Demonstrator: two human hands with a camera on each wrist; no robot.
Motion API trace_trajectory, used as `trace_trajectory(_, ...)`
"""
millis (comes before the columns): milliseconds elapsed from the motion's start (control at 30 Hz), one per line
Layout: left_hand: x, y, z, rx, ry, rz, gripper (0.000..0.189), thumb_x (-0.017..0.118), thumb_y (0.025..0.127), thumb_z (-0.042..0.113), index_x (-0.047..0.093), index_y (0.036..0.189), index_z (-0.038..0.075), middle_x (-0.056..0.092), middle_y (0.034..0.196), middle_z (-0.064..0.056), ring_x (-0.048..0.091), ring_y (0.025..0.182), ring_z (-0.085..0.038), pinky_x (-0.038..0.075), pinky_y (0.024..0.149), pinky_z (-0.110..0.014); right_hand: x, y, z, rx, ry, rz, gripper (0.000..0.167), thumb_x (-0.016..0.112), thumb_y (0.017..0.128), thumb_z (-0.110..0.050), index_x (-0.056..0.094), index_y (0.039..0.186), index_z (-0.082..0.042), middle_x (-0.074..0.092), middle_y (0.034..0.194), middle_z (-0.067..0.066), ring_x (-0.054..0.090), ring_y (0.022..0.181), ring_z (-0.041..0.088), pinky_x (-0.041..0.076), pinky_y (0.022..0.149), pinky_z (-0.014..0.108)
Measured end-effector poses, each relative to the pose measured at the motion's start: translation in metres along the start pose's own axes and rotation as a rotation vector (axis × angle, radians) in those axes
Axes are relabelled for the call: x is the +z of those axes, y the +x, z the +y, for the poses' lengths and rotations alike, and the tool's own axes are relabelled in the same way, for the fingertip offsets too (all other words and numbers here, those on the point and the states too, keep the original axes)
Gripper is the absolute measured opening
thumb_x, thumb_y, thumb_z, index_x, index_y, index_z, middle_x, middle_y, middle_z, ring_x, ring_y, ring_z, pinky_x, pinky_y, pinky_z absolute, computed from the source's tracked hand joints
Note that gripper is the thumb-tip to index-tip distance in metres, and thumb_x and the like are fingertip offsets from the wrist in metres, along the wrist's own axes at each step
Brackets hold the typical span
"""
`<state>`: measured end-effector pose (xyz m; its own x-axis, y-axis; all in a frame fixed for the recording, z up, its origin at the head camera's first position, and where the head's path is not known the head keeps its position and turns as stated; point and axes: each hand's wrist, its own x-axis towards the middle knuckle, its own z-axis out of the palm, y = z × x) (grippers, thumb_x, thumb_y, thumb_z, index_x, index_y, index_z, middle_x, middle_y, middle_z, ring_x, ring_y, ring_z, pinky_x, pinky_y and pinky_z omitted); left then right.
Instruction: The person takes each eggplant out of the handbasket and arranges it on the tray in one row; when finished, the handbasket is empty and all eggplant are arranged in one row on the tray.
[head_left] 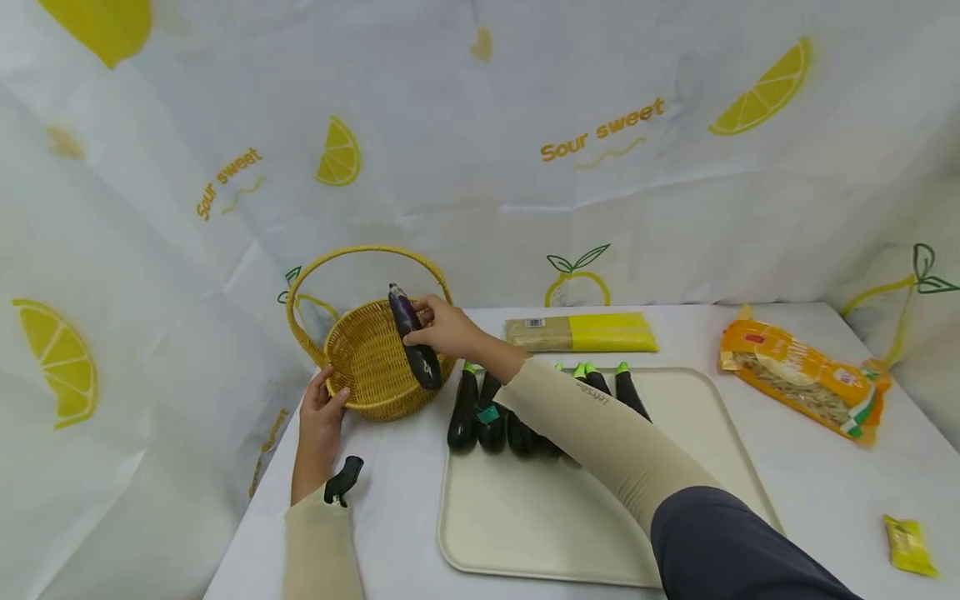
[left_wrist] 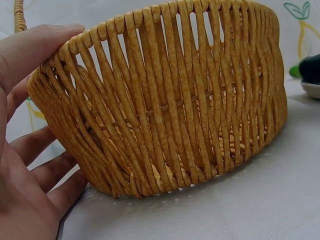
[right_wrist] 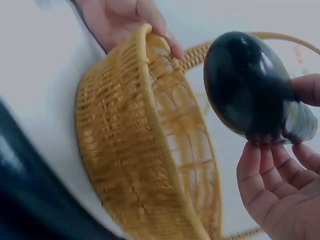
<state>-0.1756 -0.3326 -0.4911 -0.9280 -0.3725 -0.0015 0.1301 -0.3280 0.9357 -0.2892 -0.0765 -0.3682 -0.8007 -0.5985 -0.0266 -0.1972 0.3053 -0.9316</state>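
My right hand (head_left: 450,329) pinches a dark purple eggplant (head_left: 415,343) between thumb and fingers, above the right side of a round wicker basket (head_left: 386,410) with a tall arched handle. In the right wrist view the eggplant's glossy rounded end (right_wrist: 242,80) faces the camera, beside the basket rim (right_wrist: 165,145). My left hand (head_left: 321,421) grips the basket's left rim; in the left wrist view its thumb lies on the rim and the fingers spread against the woven wall (left_wrist: 165,100). The basket's visible interior shows bare weave.
Several eggplants (head_left: 462,417) lie in a row on a beige tray (head_left: 540,533), partly hidden by my right arm; one bears a green band. Behind the tray lies a flat yellow packet (head_left: 615,332). An orange bag (head_left: 806,375) and a small yellow packet (head_left: 909,546) lie right.
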Motion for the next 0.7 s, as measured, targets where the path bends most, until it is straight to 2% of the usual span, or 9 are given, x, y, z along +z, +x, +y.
trace_trajectory(100, -0.003, -0.003, 0.0, 0.005, -0.01, 0.002, 0.056, 0.052, 0.094, -0.013, 0.033, 0.145, 0.001, 0.026, 0.156, -0.01, 0.03, 0.138, -0.024, 0.042, 0.093, -0.022, -0.015, -0.014, 0.007, 0.006, 0.033, 0.016, 0.06, 0.073, 0.088, -0.028, 0.044, 0.139, -0.013, 0.052, 0.122, 0.007, 0.058, 0.1, 0.021, 0.053, 0.072, 0.034)
trace_trajectory(300, 0.0, -0.002, 0.002, 0.013, -0.014, -0.011, 0.053, 0.054, 0.093, -0.011, 0.037, 0.142, 0.003, 0.028, 0.155, -0.01, 0.033, 0.135, -0.024, 0.043, 0.093, -0.024, -0.048, -0.045, 0.023, 0.022, 0.096, 0.083, 0.057, 0.073, 0.088, -0.024, 0.045, 0.136, -0.011, 0.052, 0.118, 0.011, 0.058, 0.095, 0.026, 0.053, 0.074, 0.043)
trace_trajectory(500, 0.001, -0.001, 0.002, 0.015, -0.004, 0.006, 0.051, 0.055, 0.094, -0.011, 0.04, 0.14, 0.004, 0.03, 0.154, -0.01, 0.035, 0.132, -0.022, 0.044, 0.091, -0.021, -0.074, -0.078, 0.05, 0.065, 0.094, 0.16, 0.062, 0.073, 0.088, -0.024, 0.043, 0.139, -0.009, 0.051, 0.125, 0.015, 0.057, 0.102, 0.028, 0.053, 0.076, 0.039)
trace_trajectory(700, -0.001, -0.001, 0.0, 0.008, -0.013, 0.012, 0.049, 0.057, 0.093, -0.01, 0.045, 0.137, 0.008, 0.031, 0.153, -0.008, 0.037, 0.131, -0.02, 0.044, 0.092, -0.022, -0.105, -0.116, 0.072, 0.117, 0.077, 0.221, 0.065, 0.073, 0.089, -0.025, 0.04, 0.141, -0.006, 0.05, 0.128, 0.019, 0.056, 0.105, 0.033, 0.052, 0.079, 0.041)
